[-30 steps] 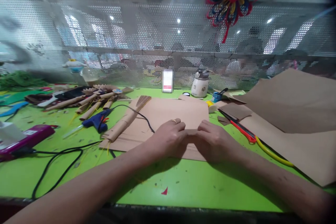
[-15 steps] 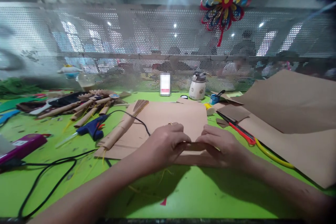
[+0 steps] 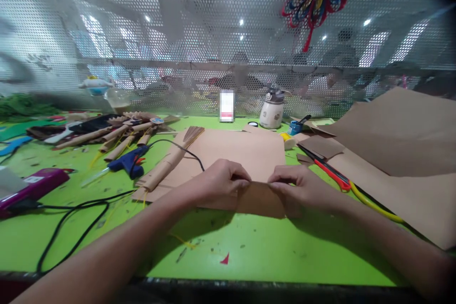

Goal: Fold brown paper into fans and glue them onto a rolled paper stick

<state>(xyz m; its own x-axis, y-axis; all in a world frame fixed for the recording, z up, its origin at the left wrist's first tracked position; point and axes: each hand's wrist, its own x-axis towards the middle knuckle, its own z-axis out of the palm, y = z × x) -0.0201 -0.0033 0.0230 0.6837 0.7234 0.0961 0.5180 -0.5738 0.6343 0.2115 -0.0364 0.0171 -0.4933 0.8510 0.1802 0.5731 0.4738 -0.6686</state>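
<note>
A sheet of brown kraft paper [image 3: 238, 149] lies on the green table in front of me. My left hand [image 3: 224, 183] pinches the paper near its front edge between thumb and fingers. A short gap away, my right hand [image 3: 302, 190] pinches the same stretch of paper. Between them the held part is lifted in a ridge, and its near side slopes down in shadow. On the sheet's left side rests a rolled paper tube [image 3: 167, 166] with a fringed far end and yellow string at its near end.
A blue glue gun [image 3: 128, 164] with a black cord lies left, near several more paper rolls [image 3: 119, 145] and a purple device [image 3: 39, 187]. Right are a red-handled cutter [image 3: 333, 175] and large kraft sheets [image 3: 399, 137]. A phone [image 3: 227, 106] and bottle [image 3: 271, 111] stand behind.
Both hands have stayed on the paper's front part. The narrow strip between them has become a lifted ridge with a sloping near side, and the fingers have shifted to a fingertip pinch.
</note>
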